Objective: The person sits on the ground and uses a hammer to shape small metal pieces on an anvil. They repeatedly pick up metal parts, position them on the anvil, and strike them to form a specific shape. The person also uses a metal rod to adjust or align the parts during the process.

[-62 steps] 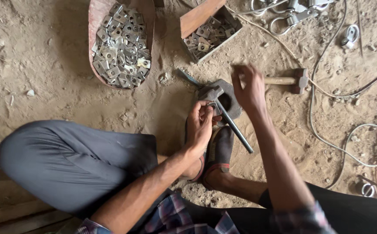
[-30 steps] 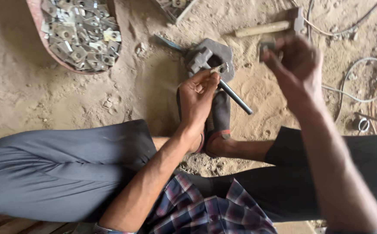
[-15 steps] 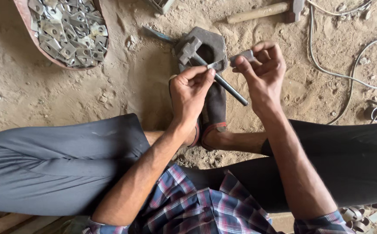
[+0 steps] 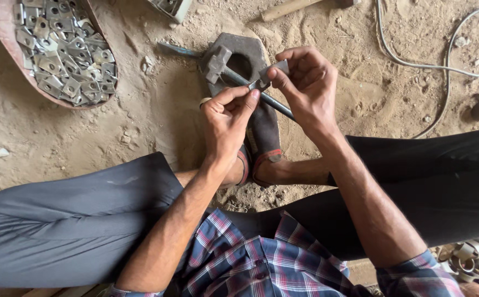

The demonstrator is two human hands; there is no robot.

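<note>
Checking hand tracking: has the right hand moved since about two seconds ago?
Yes. The right hand came in from the hammer side toward the metal block, meeting the left hand over it.

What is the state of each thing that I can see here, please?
left hand: fingers pinched on small metal piece
right hand: pinching flat metal plate
metal rod: lying slanted across heavy metal block
tray: heaped with punched metal plates
shoe: worn, resting on sand

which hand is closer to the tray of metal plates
Left. The left hand is right of the tray of metal plates; the right hand is farther right, beyond the metal block.
</note>
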